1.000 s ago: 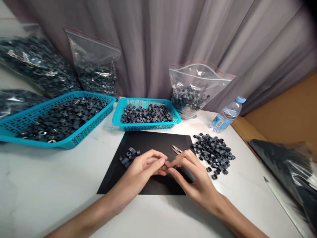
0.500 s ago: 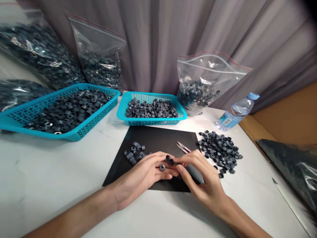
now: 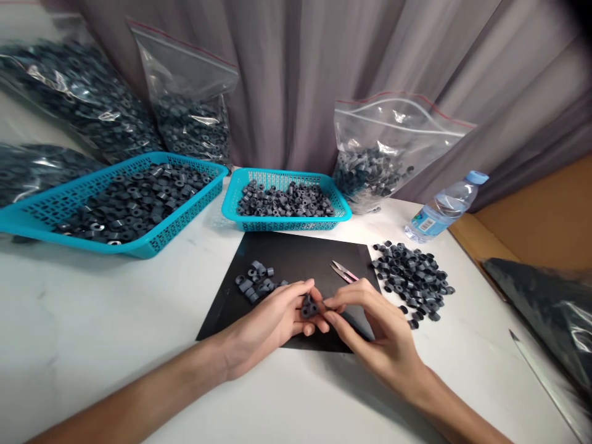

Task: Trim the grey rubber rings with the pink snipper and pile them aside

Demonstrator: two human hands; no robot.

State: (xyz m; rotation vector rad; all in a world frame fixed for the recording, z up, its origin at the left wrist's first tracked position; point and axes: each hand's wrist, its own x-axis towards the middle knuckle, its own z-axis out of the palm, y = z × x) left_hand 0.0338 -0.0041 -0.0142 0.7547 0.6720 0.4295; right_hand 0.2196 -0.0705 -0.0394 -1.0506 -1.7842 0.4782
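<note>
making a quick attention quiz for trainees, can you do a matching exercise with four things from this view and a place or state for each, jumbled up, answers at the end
1. left hand
2. thread snips
3. plastic bottle
4. heap of loose dark grey parts

A. topped with a blue cap
B. on the white table, beside the right edge of the black mat
C. cupping small ring-shaped parts at its fingers
D. on the mat, partly hidden by the right hand

Pairs: 1-C, 2-D, 3-A, 4-B
</note>
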